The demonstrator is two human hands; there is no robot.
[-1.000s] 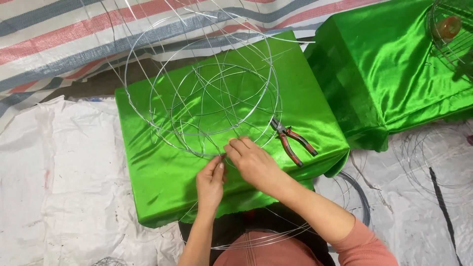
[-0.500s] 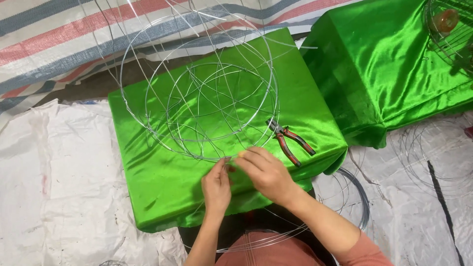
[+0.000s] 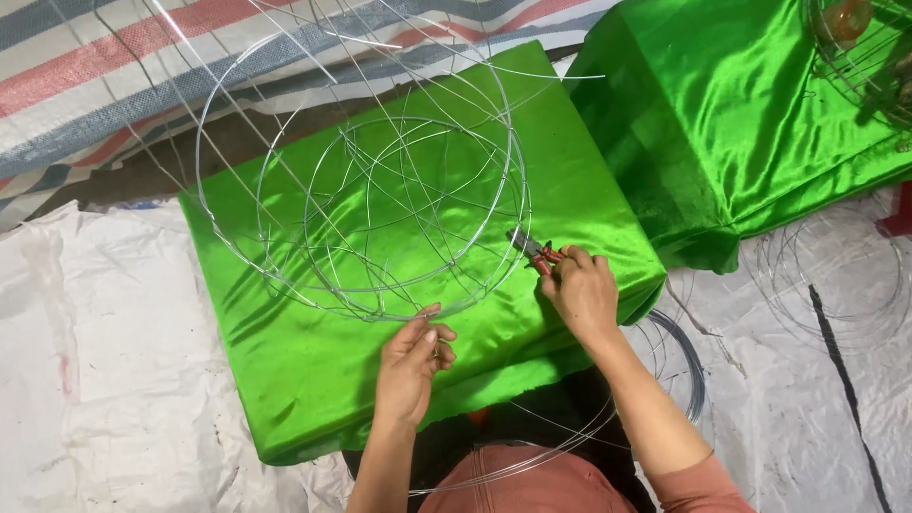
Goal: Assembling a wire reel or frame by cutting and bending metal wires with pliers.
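A round frame of thin silver wire rings (image 3: 380,199) lies on a box covered in shiny green cloth (image 3: 313,370). My left hand (image 3: 413,366) pinches the near rim of the wire frame with fingertips. My right hand (image 3: 581,290) is closed over the red handles of a pair of pliers (image 3: 534,252) lying on the green cloth just right of the frame; the metal jaws point toward the frame's rim.
A second green-covered box (image 3: 722,123) stands at the right with another wire frame (image 3: 864,57) at the top corner. Loose wire coils (image 3: 836,275) lie on white sheeting (image 3: 95,380). A striped tarp (image 3: 114,66) is behind.
My right hand left the wire rim beside my left hand and moved right onto the pliers. My left hand stays at the frame's near edge. The view shifted slightly.
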